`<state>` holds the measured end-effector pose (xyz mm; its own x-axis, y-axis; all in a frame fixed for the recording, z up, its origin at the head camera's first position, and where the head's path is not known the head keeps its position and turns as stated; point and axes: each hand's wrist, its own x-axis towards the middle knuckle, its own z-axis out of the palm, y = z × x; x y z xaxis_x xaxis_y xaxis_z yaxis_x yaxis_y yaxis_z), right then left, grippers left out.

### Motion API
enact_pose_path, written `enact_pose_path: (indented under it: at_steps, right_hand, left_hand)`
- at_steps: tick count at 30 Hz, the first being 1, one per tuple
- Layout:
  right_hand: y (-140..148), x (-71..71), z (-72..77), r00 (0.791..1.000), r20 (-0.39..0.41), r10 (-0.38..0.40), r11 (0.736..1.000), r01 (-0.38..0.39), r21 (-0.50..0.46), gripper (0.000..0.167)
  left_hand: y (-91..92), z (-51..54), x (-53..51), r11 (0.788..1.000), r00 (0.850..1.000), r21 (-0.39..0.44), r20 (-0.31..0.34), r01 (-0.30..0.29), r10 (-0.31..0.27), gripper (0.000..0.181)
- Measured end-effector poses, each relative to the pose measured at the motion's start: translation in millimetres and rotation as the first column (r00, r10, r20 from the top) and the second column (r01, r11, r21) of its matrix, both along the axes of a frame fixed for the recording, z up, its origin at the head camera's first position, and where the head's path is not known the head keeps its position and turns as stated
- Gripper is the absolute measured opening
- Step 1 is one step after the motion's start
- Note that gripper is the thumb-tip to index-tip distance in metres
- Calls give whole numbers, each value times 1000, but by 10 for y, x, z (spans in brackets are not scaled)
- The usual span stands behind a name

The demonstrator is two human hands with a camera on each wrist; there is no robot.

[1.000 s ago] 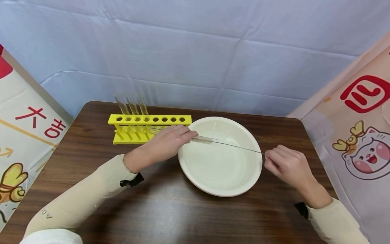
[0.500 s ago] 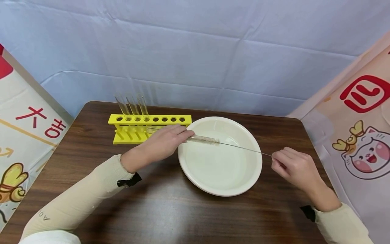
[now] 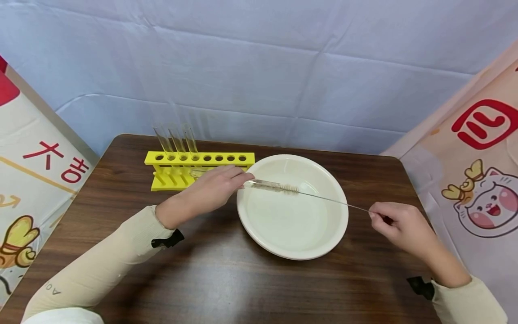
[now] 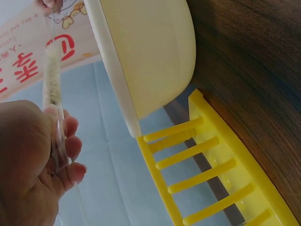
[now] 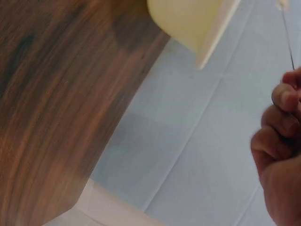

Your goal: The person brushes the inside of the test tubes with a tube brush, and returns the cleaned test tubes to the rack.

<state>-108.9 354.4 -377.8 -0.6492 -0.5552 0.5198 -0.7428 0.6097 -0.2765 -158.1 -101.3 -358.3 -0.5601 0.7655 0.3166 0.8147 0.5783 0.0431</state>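
My left hand (image 3: 216, 186) grips a clear glass test tube (image 3: 265, 184) above the left rim of a white basin (image 3: 289, 229). The tube lies nearly level, its mouth toward the right. In the left wrist view the fingers (image 4: 73, 147) curl round the glass. A test tube brush (image 3: 289, 189) sits partly inside the tube, with some pale bristles outside the mouth. Its thin wire handle runs right, across the basin, to my right hand (image 3: 400, 225), which pinches the wire end. In the right wrist view the curled right hand (image 5: 282, 127) holds that wire (image 5: 288, 42).
A yellow test tube rack (image 3: 151, 158) stands behind the left hand, with three glass tubes (image 3: 176, 140) upright in its holes. Rack pegs (image 4: 202, 179) show below the left hand. The dark wooden table (image 3: 259, 288) ends at a light blue cloth backdrop (image 3: 243, 76).
The right hand has moved right and slightly down, drawing the brush outward, so more bristles show beyond the tube's mouth. The left hand and tube have shifted slightly left.
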Motion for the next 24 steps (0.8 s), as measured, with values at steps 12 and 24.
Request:
enact_pose_path:
  at_steps: [12, 24]
  right_hand:
    - [217, 2, 61, 828, 464, 314, 937, -193, -290, 49]
    - [257, -100, 5, 423, 575, 701, 687, -184, -703, 40]
  left_hand:
    - [-11, 10, 16, 999, 999, 14, 22, 30, -30, 32]
    - [-27, 15, 11, 1000, 999, 21, 44, 17, -17, 34]
